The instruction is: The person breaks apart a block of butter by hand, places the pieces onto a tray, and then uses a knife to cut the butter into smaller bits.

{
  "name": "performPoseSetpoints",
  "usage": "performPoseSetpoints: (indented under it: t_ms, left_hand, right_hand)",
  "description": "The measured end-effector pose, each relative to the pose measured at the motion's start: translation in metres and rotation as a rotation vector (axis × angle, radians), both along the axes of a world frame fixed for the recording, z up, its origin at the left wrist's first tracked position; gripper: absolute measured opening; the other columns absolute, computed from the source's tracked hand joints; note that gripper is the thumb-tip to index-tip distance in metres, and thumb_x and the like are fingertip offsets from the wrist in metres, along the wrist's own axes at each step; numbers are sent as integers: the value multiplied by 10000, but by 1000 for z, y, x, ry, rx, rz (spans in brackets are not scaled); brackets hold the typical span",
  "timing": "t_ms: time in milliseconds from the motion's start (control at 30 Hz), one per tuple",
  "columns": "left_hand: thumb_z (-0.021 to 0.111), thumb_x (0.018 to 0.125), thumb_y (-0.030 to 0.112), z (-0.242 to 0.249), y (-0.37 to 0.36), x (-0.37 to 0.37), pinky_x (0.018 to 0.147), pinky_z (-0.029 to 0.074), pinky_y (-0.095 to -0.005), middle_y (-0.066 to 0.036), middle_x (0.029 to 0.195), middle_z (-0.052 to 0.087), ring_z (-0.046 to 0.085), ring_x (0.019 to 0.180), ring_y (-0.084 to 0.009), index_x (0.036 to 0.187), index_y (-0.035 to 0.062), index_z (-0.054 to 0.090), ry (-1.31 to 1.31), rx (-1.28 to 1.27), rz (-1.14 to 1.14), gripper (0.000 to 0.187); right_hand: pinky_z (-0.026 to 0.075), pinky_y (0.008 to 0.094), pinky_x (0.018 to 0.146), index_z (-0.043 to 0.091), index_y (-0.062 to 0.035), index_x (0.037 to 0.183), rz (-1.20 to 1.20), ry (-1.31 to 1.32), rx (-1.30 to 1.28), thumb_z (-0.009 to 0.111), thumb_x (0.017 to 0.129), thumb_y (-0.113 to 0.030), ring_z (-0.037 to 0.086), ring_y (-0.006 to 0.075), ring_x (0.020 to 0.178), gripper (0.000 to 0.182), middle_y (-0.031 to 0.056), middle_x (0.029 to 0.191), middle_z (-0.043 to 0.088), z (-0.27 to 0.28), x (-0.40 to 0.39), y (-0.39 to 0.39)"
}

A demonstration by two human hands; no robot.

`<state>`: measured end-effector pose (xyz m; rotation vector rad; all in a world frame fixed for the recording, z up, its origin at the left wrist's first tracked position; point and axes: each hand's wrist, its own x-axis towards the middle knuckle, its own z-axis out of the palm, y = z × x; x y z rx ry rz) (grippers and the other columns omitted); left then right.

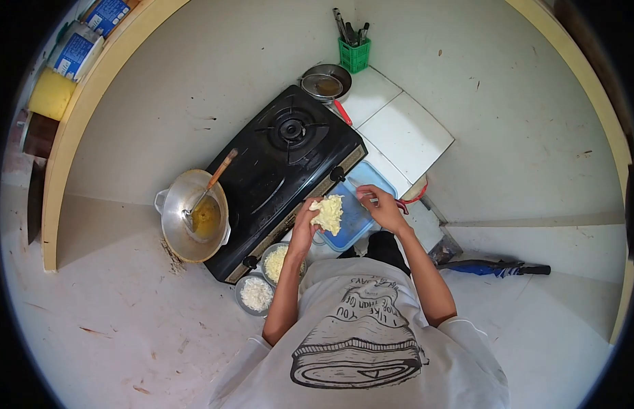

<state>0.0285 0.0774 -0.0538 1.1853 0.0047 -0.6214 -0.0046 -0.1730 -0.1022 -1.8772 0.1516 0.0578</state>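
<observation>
My left hand (305, 228) holds a flat, pale yellow piece of battered food (328, 213) above the front edge of the black gas stove (289, 163). My right hand (381, 206) is raised just to the right of it, over a blue plastic lid (354, 215), and grips a thin utensil with a red handle (401, 203). Two small metal bowls sit below my left arm: one with yellowish crumbs (276, 262), one with white crumbs (255, 294).
A metal wok (193, 217) with yellow oil and a wooden-handled ladle (209, 187) sits on the stove's left burner. A small pot with a strainer (325, 83) and a green utensil holder (354, 54) stand behind. White tiles (405, 133) lie right; a blue umbrella (494, 268) lies on the floor.
</observation>
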Motion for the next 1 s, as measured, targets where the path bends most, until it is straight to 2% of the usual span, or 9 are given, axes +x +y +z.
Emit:
performPoseSetpoints:
  t_ms: [67,167,267,367,467,667,767,867,1000]
  left_hand:
    - [511,1006,211,11,-7,-1,666,456,-242,-30,1062,638,593,837,-90,1285,49,555,-25,105,-7,326]
    - [534,1018,194,15,-12,0,672,454,-241,-22,1070,635,588,848,-84,1287,56,556,-134,236,-55,304]
    - [571,1021,216,34,-20,-2,712,462,-240,-12,1038,638,587,860,-67,1291,54,566,-122,265,-26,315]
    - [592,1035,270,7,-18,1,717,483,-241,-13,1040,642,585,889,-55,1274,57,580,-329,295,-66,321]
    - [578,1050,295,23,-26,-6,699,493,-236,-16,1002,646,588,874,-50,1205,44,604,-227,312,11,296]
    - [541,1064,353,16,-32,-5,552,490,-236,-28,803,645,602,648,-79,1035,25,627,-241,335,51,340]
    - [517,1068,373,35,-39,-8,468,476,-257,-35,734,637,593,551,-101,957,25,638,-131,305,48,385]
    - [503,1069,382,30,-41,-8,425,473,-276,-80,696,656,608,483,-146,917,-3,640,-72,248,67,435]
    - [496,1067,400,34,-39,-8,427,467,-269,-79,699,656,608,491,-144,914,-4,638,-4,249,37,455]
  right_hand:
    - [519,316,887,632,-10,1265,76,-17,321,676,973,-226,653,182,986,366,98,1140,680,41,-2,12]
    - [496,279,894,586,-14,1324,166,-77,374,654,982,-92,625,112,972,358,28,1108,668,81,-12,25]
    - [518,284,862,602,-20,1301,93,-42,371,726,944,-166,628,124,956,405,89,1053,690,81,-15,31]
    - [524,284,847,608,-1,1244,71,-14,394,729,937,-132,637,114,936,355,89,1049,693,76,-18,36]
    - [503,255,873,596,4,1179,47,47,498,699,951,-59,622,93,973,258,60,1075,682,75,-22,41]
    - [536,274,835,601,9,1113,15,-6,546,693,949,-36,658,116,915,193,85,1039,714,71,-29,49]
    - [540,276,825,610,13,1101,24,-42,638,681,955,-29,663,115,901,168,83,1016,718,68,-31,48]
    - [522,248,797,622,36,1049,-9,-23,731,681,958,-41,657,106,870,133,77,960,711,75,-33,48]
    - [520,238,766,639,36,1055,-36,-45,642,673,970,-62,644,89,825,134,60,940,704,67,-36,49]
